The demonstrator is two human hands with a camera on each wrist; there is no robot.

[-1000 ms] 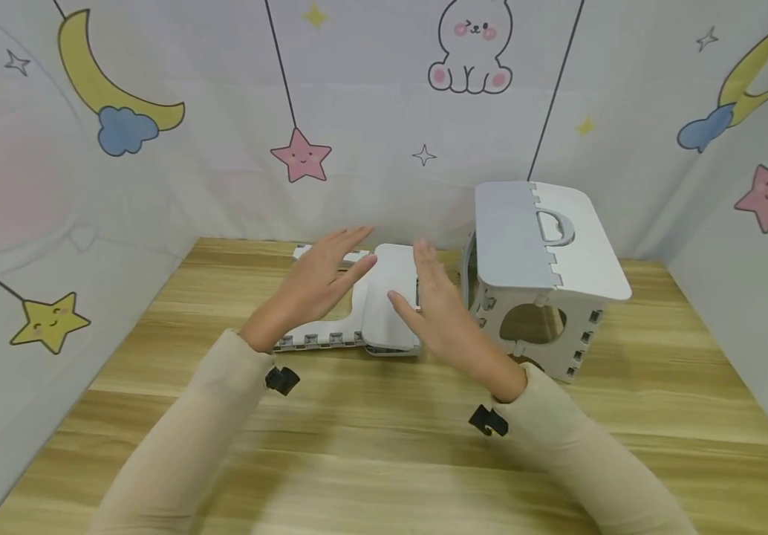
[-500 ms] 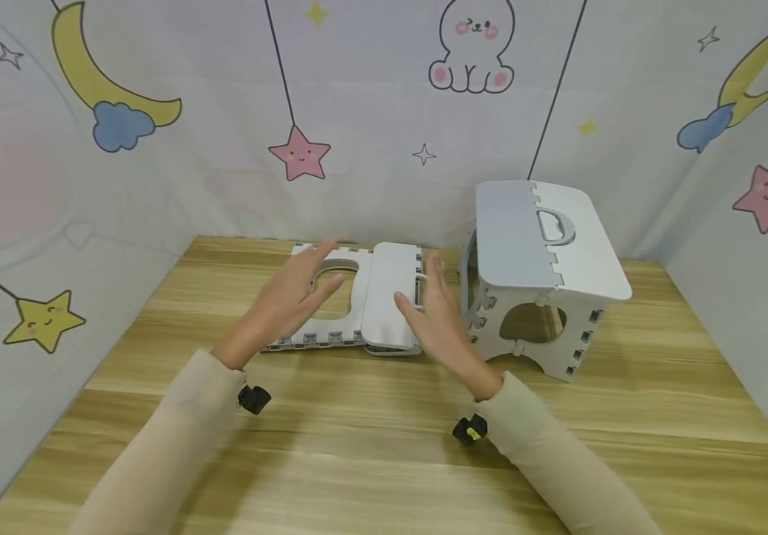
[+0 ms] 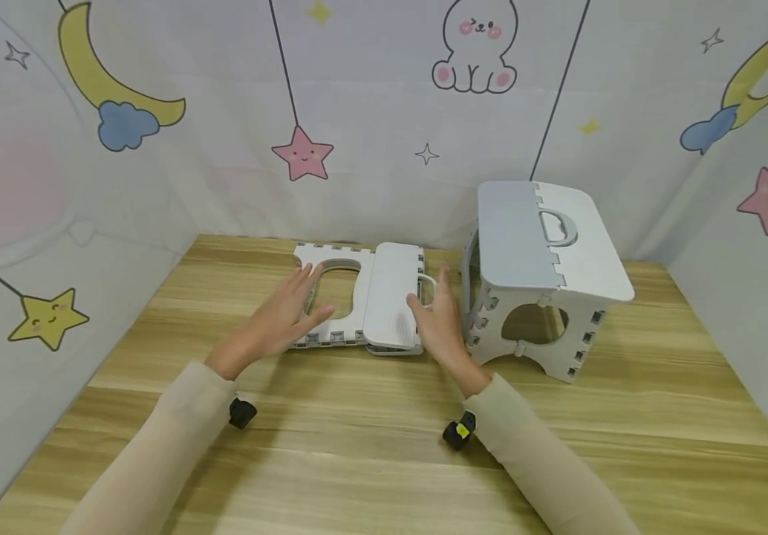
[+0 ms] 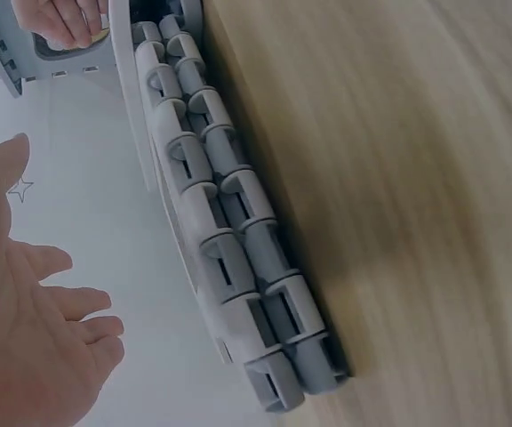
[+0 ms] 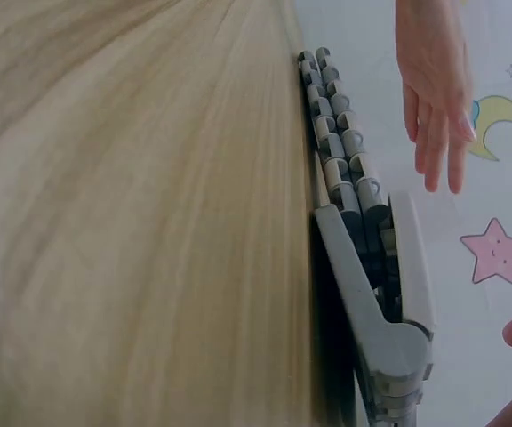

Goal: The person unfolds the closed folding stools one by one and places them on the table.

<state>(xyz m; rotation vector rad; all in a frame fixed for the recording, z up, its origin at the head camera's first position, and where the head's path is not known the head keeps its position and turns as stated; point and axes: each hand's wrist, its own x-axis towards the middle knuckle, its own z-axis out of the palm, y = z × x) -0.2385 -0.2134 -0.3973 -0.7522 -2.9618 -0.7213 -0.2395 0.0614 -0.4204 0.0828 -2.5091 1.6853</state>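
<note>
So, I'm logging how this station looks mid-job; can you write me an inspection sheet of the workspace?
Surface: wood-grain tabletop, with soft shadows.
Job's things: folded stool, white and grey, lying on the tabletop, its handle at the right end.
Clutter: nothing seen, apart from a standing stool, unfolded, to the right.
Left hand: the left hand hovers above the folded stool's left part, fingers extended, apart from it.
Right hand: the right hand is at the handle end; contact cannot be told.
Cables: nothing seen.
Surroundings: pale fabric printed with moons, stars and a bear.
</note>
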